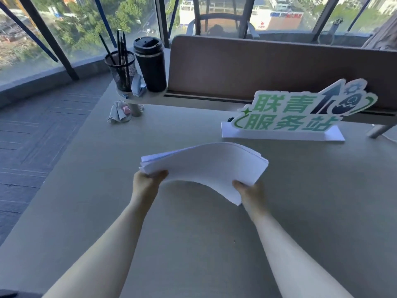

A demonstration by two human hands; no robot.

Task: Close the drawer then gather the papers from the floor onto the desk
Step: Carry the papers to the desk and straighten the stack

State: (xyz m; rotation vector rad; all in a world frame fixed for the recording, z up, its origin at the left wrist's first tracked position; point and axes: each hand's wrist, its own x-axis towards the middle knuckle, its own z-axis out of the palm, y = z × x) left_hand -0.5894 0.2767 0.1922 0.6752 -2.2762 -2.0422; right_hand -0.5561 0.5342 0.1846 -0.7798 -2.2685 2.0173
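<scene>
A stack of white papers (206,164) arches just above the grey desk (193,233), near its middle. My left hand (147,181) grips the stack's near left corner. My right hand (250,191) pinches the near right corner. The sheets bow upward between the two hands, and their far edge curves down toward the desk. The drawer is out of view, and no papers show on the floor at the left.
A green-and-white sign on a white base (285,117) stands at the back right. A raised shelf holds a mesh pen cup (121,70) and a black tumbler (150,64). Crumpled wrappers (119,111) lie below it. A brown partition (268,67) backs the desk.
</scene>
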